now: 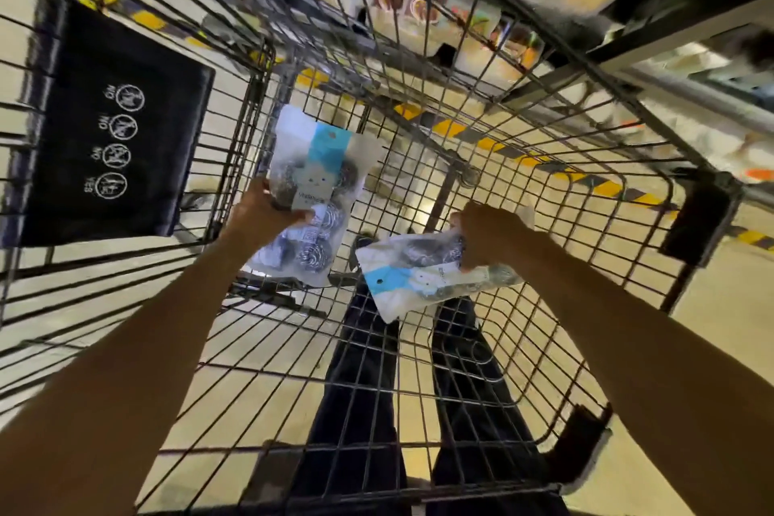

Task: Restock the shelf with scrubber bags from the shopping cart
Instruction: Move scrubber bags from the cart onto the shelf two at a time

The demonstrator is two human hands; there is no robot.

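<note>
I look down into a wire shopping cart [557,197]. My left hand [261,218] grips a scrubber bag [318,168] by its left edge; the bag is white with a blue band and shows steel scrubbers through clear plastic. A second scrubber bag under it [293,260] sits in the same grip or just behind; I cannot tell which. My right hand [488,235] pinches another scrubber bag [410,281], which hangs tilted with its blue header pointing down-left. Both hands are inside the cart basket.
The cart's dark fold-down child seat flap [109,126] with white icons stands at the left. Store shelves with packaged goods [460,21] run along the top right. Yellow-black floor tape [502,147] shows through the wires. My dark trouser legs [364,369] are visible below the basket.
</note>
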